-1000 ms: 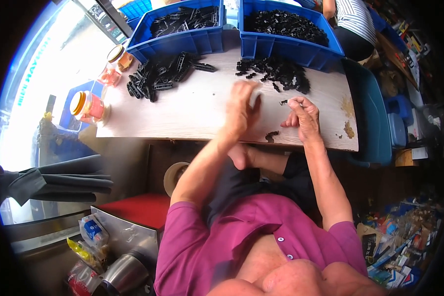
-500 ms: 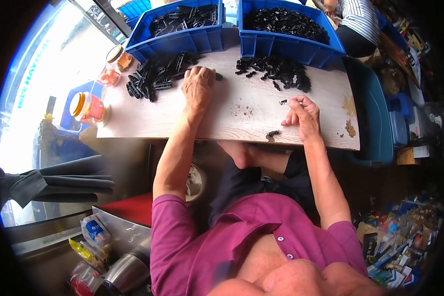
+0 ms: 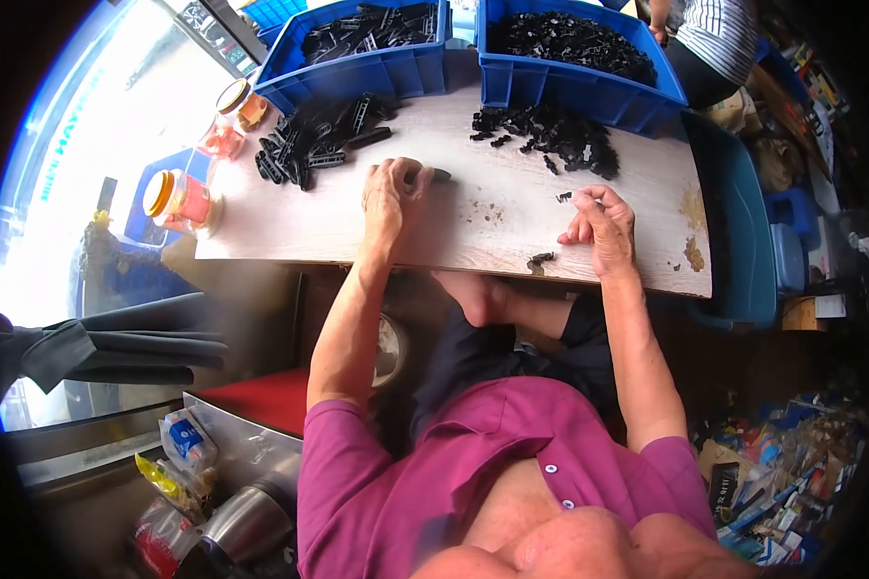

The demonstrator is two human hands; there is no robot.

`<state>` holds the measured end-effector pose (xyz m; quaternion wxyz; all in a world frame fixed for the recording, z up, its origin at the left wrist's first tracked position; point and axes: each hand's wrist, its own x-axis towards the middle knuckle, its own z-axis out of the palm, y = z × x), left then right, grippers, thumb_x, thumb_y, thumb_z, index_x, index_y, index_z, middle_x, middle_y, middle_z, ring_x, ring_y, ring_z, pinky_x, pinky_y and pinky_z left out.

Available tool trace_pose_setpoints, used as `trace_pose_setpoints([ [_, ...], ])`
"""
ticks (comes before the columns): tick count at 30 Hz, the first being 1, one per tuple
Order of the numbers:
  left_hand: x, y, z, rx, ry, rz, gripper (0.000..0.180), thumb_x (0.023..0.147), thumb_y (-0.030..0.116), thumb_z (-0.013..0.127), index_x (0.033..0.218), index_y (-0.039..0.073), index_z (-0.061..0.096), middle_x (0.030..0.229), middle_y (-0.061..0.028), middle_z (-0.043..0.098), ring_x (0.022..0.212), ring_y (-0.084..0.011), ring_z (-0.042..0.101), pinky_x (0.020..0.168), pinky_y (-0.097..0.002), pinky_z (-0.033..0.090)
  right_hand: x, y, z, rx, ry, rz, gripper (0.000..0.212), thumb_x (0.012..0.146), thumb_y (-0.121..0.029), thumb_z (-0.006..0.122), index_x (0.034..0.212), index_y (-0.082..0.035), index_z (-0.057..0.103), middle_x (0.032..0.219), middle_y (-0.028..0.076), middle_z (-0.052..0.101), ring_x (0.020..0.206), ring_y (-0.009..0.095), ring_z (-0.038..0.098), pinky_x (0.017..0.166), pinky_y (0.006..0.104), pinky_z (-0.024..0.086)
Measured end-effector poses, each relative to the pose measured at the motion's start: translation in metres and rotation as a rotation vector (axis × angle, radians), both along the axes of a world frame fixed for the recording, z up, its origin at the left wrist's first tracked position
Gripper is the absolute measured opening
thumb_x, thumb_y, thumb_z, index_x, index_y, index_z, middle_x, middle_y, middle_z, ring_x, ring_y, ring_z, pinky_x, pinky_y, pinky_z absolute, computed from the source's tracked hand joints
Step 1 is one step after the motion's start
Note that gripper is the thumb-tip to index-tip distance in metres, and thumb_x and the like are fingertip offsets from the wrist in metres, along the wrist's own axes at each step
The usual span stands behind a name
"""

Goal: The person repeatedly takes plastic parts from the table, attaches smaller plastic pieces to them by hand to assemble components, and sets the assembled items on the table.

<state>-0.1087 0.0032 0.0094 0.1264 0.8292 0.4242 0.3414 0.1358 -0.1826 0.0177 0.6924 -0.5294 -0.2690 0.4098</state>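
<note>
Left hand [image 3: 390, 198]: your fingers are curled down over a long black part [image 3: 441, 175], one end poking out on the right side; the rest is under your palm, so can't tell how far the fingers wrap or if it's off the table [image 3: 309, 227]. Right hand [image 3: 603, 227]: thumb and index pressed together at the tips, looks like pinching a small black piece [image 3: 564, 197] that sticks out to the left; your other fingers are loosely bent. Step in hand, as I judge it: one part taken up per hand, the two well apart with bare tabletop between. Long part is just in front of the pile of long slotted parts [image 3: 304, 150], which sits below the left blue bin [image 3: 357, 79]; small piece is in front of the heap of small pieces [image 3: 589, 154] by the right blue bin [image 3: 570, 87]. More small black bits [image 3: 541, 260] lie near the front edge, count unclear. Next move, my judgement: calls for a firm left hold, a turn of the wrist to bring the covered side into view, and a light right pinch, since that piece would slip easily.
</note>
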Motion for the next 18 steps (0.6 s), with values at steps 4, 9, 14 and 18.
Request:
trace_pose_setpoints([
  [4,-0.008,-0.020,-0.005,0.160,0.046,-0.023,0.018,0.080,0.018,0.072,0.096,0.010,0.068,0.093,-0.0087,0.066,0.092,-0.0302,0.058,0.084,-0.0384,0.045,0.000,0.002,-0.001,0.004,-0.021,0.004,0.015,0.086,-0.020,0.069,0.088,-0.007,0.063,0.049,-0.001,0.046,0.044,0.010,0.050,0.049,0.0331,0.056],
  [9,-0.011,-0.022,-0.008,0.084,-0.019,0.003,0.021,0.078,0.015,0.073,0.097,0.008,0.067,0.097,-0.0090,0.066,0.096,-0.0307,0.057,0.086,-0.0391,0.045,-0.003,0.002,0.001,0.001,-0.023,0.000,0.015,0.086,-0.020,0.069,0.087,-0.007,0.063,0.049,-0.001,0.046,0.044,0.010,0.050,0.049,0.0326,0.056],
  [14,-0.009,-0.026,-0.002,0.075,-0.105,0.000,0.018,0.081,0.013,0.073,0.096,0.004,0.066,0.086,-0.0075,0.065,0.079,-0.0251,0.059,0.075,-0.0349,0.048,-0.001,0.001,0.001,0.008,-0.016,-0.006,0.016,0.086,-0.021,0.070,0.090,-0.007,0.063,0.049,0.000,0.046,0.043,0.011,0.050,0.048,0.0328,0.056],
  [18,0.004,-0.042,-0.008,-0.472,-0.676,-0.156,0.015,0.085,0.005,0.069,0.099,0.002,0.065,0.086,-0.0002,0.061,0.078,-0.0062,0.054,0.069,-0.0213,0.046,-0.003,0.003,0.002,0.006,-0.008,-0.012,0.016,0.086,-0.022,0.069,0.091,-0.008,0.063,0.048,0.000,0.046,0.043,0.012,0.051,0.047,0.0335,0.055],
])
